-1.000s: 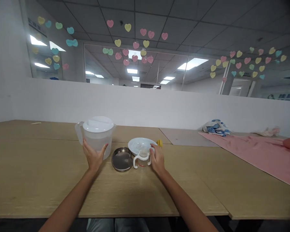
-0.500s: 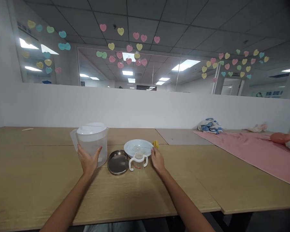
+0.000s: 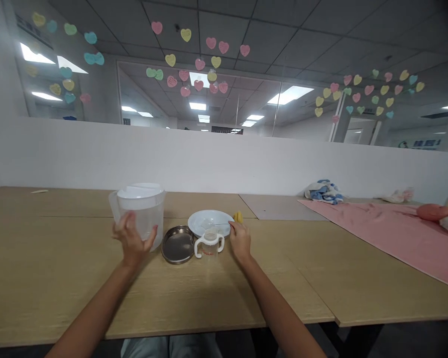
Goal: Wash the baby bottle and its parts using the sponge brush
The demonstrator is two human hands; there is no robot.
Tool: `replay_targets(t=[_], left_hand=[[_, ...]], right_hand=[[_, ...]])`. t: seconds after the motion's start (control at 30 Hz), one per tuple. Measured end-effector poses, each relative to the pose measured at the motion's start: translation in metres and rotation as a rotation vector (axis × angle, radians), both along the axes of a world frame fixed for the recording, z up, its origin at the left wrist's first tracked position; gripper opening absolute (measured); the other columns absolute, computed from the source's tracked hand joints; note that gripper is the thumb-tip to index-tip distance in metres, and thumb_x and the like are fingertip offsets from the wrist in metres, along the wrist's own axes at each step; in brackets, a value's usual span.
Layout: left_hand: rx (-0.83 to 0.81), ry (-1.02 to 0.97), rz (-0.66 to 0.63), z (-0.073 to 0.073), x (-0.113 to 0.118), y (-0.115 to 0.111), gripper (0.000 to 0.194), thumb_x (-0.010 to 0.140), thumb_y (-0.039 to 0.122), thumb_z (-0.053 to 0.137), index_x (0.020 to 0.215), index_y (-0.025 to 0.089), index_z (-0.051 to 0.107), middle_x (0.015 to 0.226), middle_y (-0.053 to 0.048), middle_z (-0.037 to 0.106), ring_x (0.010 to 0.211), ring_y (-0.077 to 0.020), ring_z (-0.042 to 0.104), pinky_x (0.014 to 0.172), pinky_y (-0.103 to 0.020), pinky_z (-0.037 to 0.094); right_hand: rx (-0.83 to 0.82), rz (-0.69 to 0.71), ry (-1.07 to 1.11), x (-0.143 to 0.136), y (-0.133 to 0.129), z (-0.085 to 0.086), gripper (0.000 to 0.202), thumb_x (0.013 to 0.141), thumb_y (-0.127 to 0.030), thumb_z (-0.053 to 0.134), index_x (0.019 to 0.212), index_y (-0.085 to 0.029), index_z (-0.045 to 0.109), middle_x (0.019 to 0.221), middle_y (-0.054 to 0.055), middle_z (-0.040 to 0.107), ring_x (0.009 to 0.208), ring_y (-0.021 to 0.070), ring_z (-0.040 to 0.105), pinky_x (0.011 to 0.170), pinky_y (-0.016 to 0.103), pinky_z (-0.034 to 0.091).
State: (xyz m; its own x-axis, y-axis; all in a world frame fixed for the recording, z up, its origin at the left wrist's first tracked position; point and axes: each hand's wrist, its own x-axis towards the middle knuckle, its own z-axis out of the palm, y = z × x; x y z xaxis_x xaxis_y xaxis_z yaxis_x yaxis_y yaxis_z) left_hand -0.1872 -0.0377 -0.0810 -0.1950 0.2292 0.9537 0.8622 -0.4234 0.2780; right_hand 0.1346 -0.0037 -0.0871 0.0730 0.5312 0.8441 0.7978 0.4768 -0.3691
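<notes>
A translucent white pitcher [image 3: 144,209] with a lid stands on the left, its handle pointing left. My left hand [image 3: 133,241] is in front of it with fingers spread, slightly blurred. Right of the pitcher lies a round metal dish [image 3: 178,244]. Beside it stands a clear cup [image 3: 209,244] with two white handles, in front of a white plate [image 3: 203,219]. My right hand [image 3: 241,240] is closed at the plate's right edge, its fingertips pinching a thin utensil [image 3: 221,224] that reaches over the plate. Just behind that hand is a small yellow object [image 3: 238,217].
The objects stand on a wooden table [image 3: 194,298]. Farther right are a pink cloth [image 3: 381,231], a crumpled blue and white cloth [image 3: 324,191] and a reddish object [image 3: 431,212]. A white wall [image 3: 209,159] runs behind the table.
The left fingers have lifted and spread against the pitcher. The right hand has closed on the thin utensil at the plate's edge. The view has shifted slightly.
</notes>
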Motion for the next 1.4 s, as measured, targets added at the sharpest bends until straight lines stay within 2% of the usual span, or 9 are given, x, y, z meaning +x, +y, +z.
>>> replay_targets(t=[0.1, 0.2, 0.3, 0.47, 0.63, 0.9, 1.1, 1.23, 1.4], left_hand=[[-0.067, 0.268, -0.257, 0.013, 0.031, -0.006, 0.026, 0.084, 0.026, 0.045, 0.105, 0.019, 0.059, 0.104, -0.009, 0.060, 0.104, -0.0240, 0.053, 0.100, -0.044, 0.032], [-0.356, 0.187, -0.483, 0.035, 0.075, -0.001, 0.035, 0.088, 0.027, 0.031, 0.099, 0.018, 0.062, 0.101, -0.009, 0.062, 0.097, -0.0213, 0.055, 0.090, -0.037, 0.041], [-0.807, 0.144, -0.663, 0.055, 0.116, 0.018, 0.042, 0.087, 0.037, 0.028, 0.100, 0.016, 0.062, 0.106, -0.008, 0.062, 0.100, -0.0210, 0.054, 0.086, -0.032, 0.042], [-1.120, 0.256, -0.777, 0.066, 0.149, 0.053, 0.032, 0.068, 0.047, 0.055, 0.057, 0.017, 0.058, 0.059, 0.000, 0.059, 0.058, -0.0153, 0.052, 0.054, -0.024, 0.039], [-1.261, 0.172, -0.800, 0.069, 0.147, 0.058, 0.026, 0.053, 0.039, 0.067, 0.055, 0.016, 0.054, 0.045, 0.005, 0.046, 0.043, -0.0095, 0.040, 0.044, -0.022, 0.028], [-1.140, -0.229, -1.023, 0.079, 0.124, 0.041, 0.023, 0.057, 0.035, 0.065, 0.065, 0.014, 0.062, 0.054, 0.004, 0.052, 0.049, -0.0086, 0.045, 0.049, -0.020, 0.033], [-0.970, -0.583, -1.145, 0.059, 0.111, 0.031, 0.030, 0.066, 0.044, 0.064, 0.072, 0.014, 0.063, 0.073, -0.004, 0.064, 0.065, -0.0120, 0.058, 0.063, -0.022, 0.045], [-0.867, -0.774, -1.248, 0.043, 0.112, 0.021, 0.046, 0.058, 0.026, 0.076, 0.099, 0.017, 0.060, 0.099, -0.008, 0.067, 0.087, -0.0174, 0.064, 0.079, -0.027, 0.048], [-0.664, -0.853, -1.141, 0.024, 0.120, 0.016, 0.061, 0.054, 0.024, 0.079, 0.108, 0.014, 0.055, 0.094, -0.009, 0.070, 0.085, -0.0193, 0.065, 0.077, -0.029, 0.050]], right_hand=[[0.002, 0.005, -0.022, -0.002, -0.002, 0.001, 0.033, 0.085, -0.015, 0.037, 0.094, -0.018, 0.069, 0.091, 0.008, 0.069, 0.084, 0.0226, 0.060, 0.080, 0.038, 0.042], [-0.001, 0.021, -0.028, -0.002, -0.004, 0.002, 0.033, 0.085, -0.013, 0.037, 0.096, -0.018, 0.068, 0.091, 0.007, 0.069, 0.084, 0.0222, 0.060, 0.080, 0.037, 0.041], [-0.019, 0.038, -0.042, -0.003, -0.006, 0.003, 0.033, 0.084, -0.012, 0.038, 0.096, -0.018, 0.068, 0.092, 0.006, 0.069, 0.084, 0.0221, 0.060, 0.080, 0.037, 0.041], [-0.017, 0.016, -0.041, -0.002, -0.007, 0.004, 0.031, 0.086, -0.015, 0.039, 0.095, -0.017, 0.068, 0.091, 0.007, 0.070, 0.081, 0.0221, 0.061, 0.080, 0.037, 0.040], [-0.015, 0.003, 0.023, -0.002, -0.007, 0.005, 0.030, 0.084, -0.016, 0.039, 0.093, -0.016, 0.068, 0.089, 0.008, 0.069, 0.080, 0.0219, 0.061, 0.079, 0.036, 0.040], [-0.025, 0.034, 0.066, -0.005, -0.009, 0.009, 0.034, 0.083, -0.014, 0.035, 0.094, -0.015, 0.066, 0.092, 0.007, 0.069, 0.086, 0.0193, 0.061, 0.082, 0.032, 0.041], [-0.024, 0.054, 0.065, -0.005, -0.009, 0.008, 0.034, 0.083, -0.014, 0.033, 0.096, -0.015, 0.065, 0.095, 0.007, 0.068, 0.087, 0.0187, 0.061, 0.082, 0.031, 0.042], [-0.031, 0.042, 0.055, -0.006, -0.009, 0.006, 0.034, 0.083, -0.014, 0.034, 0.097, -0.014, 0.065, 0.095, 0.008, 0.068, 0.088, 0.0195, 0.060, 0.081, 0.032, 0.042], [-0.093, -0.035, -0.007, -0.006, -0.008, 0.004, 0.029, 0.082, -0.012, 0.040, 0.094, -0.015, 0.066, 0.089, 0.008, 0.068, 0.085, 0.0215, 0.059, 0.080, 0.032, 0.041]])
